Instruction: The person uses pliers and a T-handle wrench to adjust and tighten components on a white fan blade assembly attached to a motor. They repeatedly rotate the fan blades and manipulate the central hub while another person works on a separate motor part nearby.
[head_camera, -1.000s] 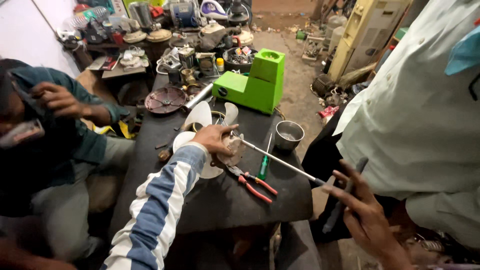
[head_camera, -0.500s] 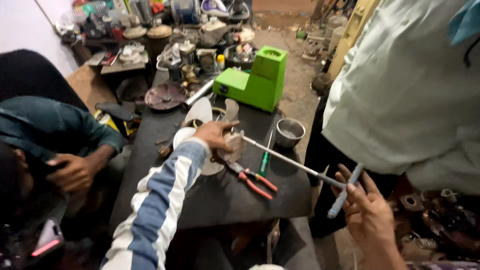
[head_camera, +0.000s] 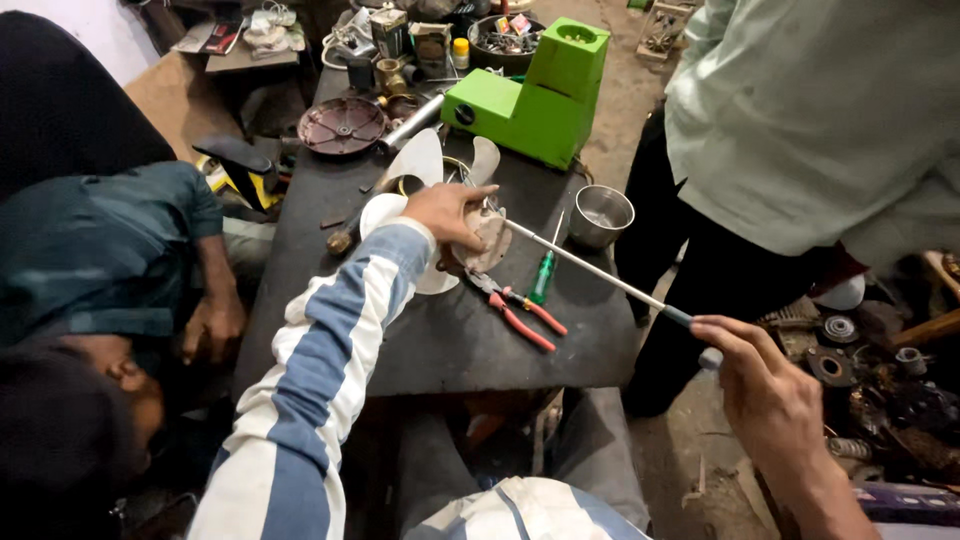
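My left hand, in a blue and white striped sleeve, presses down on the hub of a white fan blade lying on the dark worktable. My right hand grips the handle of a long thin screwdriver, whose tip reaches the hub by my left fingers. Red-handled pliers and a green-handled screwdriver lie on the table just right of the blade.
A bright green appliance body stands at the table's far side, a small steel bowl to its right. A round brown disc lies far left. One person crouches at the left; another in a pale shirt stands right.
The view has moved closer and tilted down. The crouching person at the left has bent lower. My hands keep their hold on the blade and the long screwdriver.
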